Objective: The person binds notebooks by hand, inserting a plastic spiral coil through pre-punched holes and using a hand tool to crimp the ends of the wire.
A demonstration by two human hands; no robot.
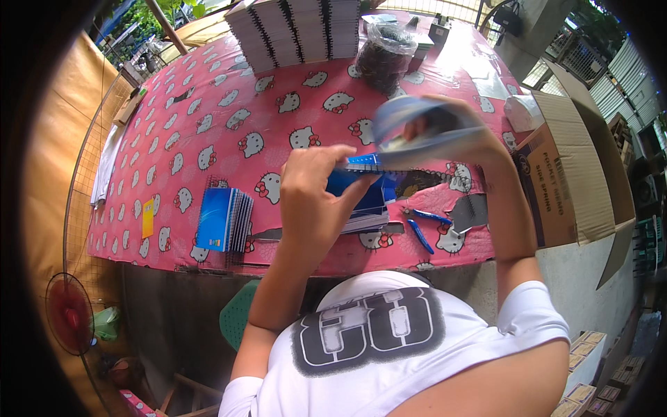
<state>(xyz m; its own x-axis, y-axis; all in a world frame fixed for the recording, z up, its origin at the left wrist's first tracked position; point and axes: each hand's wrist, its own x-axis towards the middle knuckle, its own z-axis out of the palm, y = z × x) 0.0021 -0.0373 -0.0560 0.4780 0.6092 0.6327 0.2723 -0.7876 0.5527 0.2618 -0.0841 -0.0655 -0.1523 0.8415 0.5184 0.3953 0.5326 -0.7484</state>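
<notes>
The left hand [314,194] is closed in a pinch on a small blue spiral-bound notebook [365,182], thumb and fingers gripping its upper edge where the wire binding runs. The notebook is held up above the near edge of the table, its blue cover facing the camera and tilted slightly; below it a thin block of white pages shows. The right hand [464,132] is raised just to the right of it and curled around a pale blue-grey bundle [424,128], too blurred to tell what it is beyond a bent, sheet-like shape; it touches or nearly touches the notebook's top.

Below, the table wears a pink cartoon-cat tablecloth [208,111]. A stack of blue notebooks [224,219] lies near the front edge to the left, well apart from the hands. Blue-handled pliers [422,228] lie just right of the held notebook, beside a dark metal piece [469,212]. At the far edge stand 4 tall piles of spiral-bound notebooks [295,31], and next to them a clear bag of dark wire coils [383,55]. An open cardboard box [577,174] sits at the right.
</notes>
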